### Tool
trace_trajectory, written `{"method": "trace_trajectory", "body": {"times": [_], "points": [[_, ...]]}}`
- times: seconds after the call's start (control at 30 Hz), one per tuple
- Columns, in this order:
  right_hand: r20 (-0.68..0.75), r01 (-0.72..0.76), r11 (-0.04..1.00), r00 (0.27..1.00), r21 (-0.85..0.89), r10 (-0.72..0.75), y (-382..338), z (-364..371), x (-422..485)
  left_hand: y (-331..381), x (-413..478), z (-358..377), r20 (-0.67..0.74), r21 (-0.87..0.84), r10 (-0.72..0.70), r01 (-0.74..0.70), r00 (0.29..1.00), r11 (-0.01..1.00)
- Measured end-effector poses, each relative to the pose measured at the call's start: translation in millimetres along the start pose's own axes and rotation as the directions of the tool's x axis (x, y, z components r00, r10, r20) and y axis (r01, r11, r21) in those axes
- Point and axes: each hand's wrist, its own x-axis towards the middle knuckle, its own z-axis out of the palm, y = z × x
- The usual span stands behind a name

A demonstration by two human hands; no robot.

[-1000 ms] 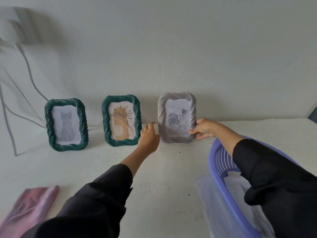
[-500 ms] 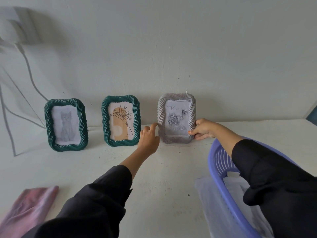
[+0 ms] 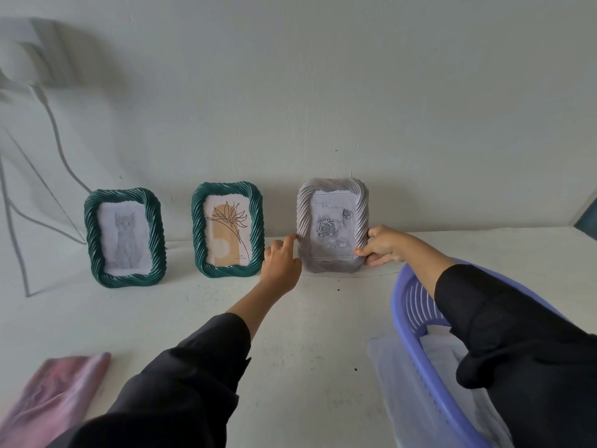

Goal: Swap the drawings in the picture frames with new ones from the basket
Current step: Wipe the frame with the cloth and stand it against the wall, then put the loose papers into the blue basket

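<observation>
Three ribbed picture frames stand against the wall on a white tabletop [image 3: 310, 334]. A green frame [image 3: 93, 240] at the left holds a cat drawing, and a second green frame [image 3: 255, 227] holds a flower drawing. The grey frame [image 3: 332, 266] holds a rose drawing. My right hand [image 3: 382, 245] grips the grey frame's lower right edge, thumb in front. My left hand [image 3: 282, 263] touches that frame's left edge with an outstretched finger. A purple basket [image 3: 412, 321] with white papers [image 3: 442, 354] sits at the lower right, under my right forearm.
A pink cloth [image 3: 55, 399] lies at the table's bottom left. A clear plastic sheet [image 3: 387, 376] lies against the basket's left side. A white wire stand [image 3: 19, 253] leans at the far left. The wall rises close behind the frames.
My left hand has moved right and up until its finger reaches the grey frame's left edge. My right hand has kept its grip on the frame.
</observation>
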Motion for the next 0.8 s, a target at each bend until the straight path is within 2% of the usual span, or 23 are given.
{"method": "trace_trajectory", "body": {"times": [0.47,0.67,0.8], "points": [[-0.032,0.013,0.997,0.999,-0.070,-0.016,-2.4,-0.8,-12.7,3.9,-7.3,-2.4,0.027,-0.009,0.014,-0.014,1.000,1.000],[-0.166,0.054,0.969,0.981,-0.241,-0.096,-10.4,-6.2,-36.2,0.0,-22.3,-14.1,-0.028,-0.058,0.041,-0.042,0.999,0.997],[-0.306,0.081,0.927,0.930,-0.367,-0.202,-20.4,-6.5,-64.7,-3.2,-39.6,-31.2,-0.146,-0.104,0.097,-0.113,0.984,0.988]]}}
